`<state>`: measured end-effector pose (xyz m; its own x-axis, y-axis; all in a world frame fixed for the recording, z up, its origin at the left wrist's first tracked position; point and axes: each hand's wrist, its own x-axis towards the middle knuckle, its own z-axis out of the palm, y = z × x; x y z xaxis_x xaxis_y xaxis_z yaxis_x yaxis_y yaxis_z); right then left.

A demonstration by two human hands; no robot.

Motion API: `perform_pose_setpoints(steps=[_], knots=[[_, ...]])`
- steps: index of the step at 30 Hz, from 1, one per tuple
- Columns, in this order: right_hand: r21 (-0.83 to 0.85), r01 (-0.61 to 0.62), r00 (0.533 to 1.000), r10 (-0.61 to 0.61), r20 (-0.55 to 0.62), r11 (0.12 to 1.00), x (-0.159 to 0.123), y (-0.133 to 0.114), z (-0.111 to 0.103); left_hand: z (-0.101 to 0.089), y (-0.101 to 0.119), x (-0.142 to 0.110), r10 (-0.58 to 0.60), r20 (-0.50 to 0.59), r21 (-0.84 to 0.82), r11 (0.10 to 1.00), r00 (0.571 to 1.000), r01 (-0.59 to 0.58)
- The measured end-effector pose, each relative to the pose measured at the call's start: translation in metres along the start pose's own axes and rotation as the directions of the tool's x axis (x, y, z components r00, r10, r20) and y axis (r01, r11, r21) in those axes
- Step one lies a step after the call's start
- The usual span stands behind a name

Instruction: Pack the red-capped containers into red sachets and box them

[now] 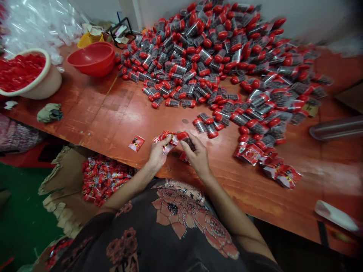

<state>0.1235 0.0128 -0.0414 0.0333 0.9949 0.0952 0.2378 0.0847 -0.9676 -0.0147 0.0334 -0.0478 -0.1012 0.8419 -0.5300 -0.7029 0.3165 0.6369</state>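
Note:
My left hand [157, 153] is closed on a small red printed plastic bag [166, 140] at the near edge of the wooden table [113, 113]. My right hand [198, 155] grips a clear capsule-shaped tube with a red cap [185, 138] and holds it at the bag's mouth. Both hands meet just above the table edge. A big heap of the same red-capped tubes [221, 56] covers the far middle and right of the table. One loose red bag [136, 143] lies left of my left hand. A small pile of red bags [266, 162] lies to the right of my right hand.
A red bowl [93, 58] and a white basin of red caps [27, 73] stand at the far left, with a crumpled cloth [50, 112] near them. A torn cardboard box with packed bags [102, 179] sits below the table edge on the left. A clear cylinder [337, 127] lies at the right.

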Motion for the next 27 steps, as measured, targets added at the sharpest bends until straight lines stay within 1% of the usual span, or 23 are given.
perform_pose_setpoints(steps=[4, 8, 12, 15, 18, 21, 24, 27], knots=[[0.004, -0.02, 0.998, 0.02, -0.057, 1.0, 0.0, -0.001, -0.002, 0.003, 0.002, -0.002, 0.021, 0.001, -0.002, 1.0, 1.0, -0.021], [0.022, -0.013, 0.999, 0.014, -0.042, 1.0, -0.002, -0.005, -0.003, 0.007, 0.003, -0.003, 0.033, -0.035, 0.003, 0.999, 0.999, -0.033], [-0.009, 0.014, 0.998, -0.014, -0.053, 1.0, -0.004, -0.009, -0.003, 0.008, 0.003, -0.003, 0.036, -0.05, 0.013, 0.999, 0.998, -0.035], [-0.014, 0.014, 0.999, -0.015, -0.037, 1.0, -0.003, -0.007, -0.002, 0.008, 0.001, -0.003, 0.028, -0.025, 0.018, 0.999, 0.999, -0.028], [-0.024, 0.008, 1.0, -0.008, 0.01, 1.0, -0.003, -0.003, -0.001, 0.01, 0.0, -0.006, 0.03, 0.003, 0.029, 0.999, 1.0, -0.03], [-0.026, -0.008, 1.0, 0.009, 0.029, 1.0, -0.004, -0.001, 0.0, 0.012, 0.0, -0.01, 0.055, -0.005, 0.053, 0.997, 0.998, -0.054], [-0.005, -0.018, 0.999, 0.018, -0.04, 1.0, -0.005, -0.002, -0.002, 0.013, 0.003, -0.009, 0.071, -0.042, 0.056, 0.996, 0.997, -0.068], [-0.012, -0.022, 0.996, 0.021, -0.091, 1.0, -0.007, -0.004, -0.004, 0.012, 0.006, -0.006, 0.037, -0.074, 0.042, 0.999, 0.997, -0.034]])
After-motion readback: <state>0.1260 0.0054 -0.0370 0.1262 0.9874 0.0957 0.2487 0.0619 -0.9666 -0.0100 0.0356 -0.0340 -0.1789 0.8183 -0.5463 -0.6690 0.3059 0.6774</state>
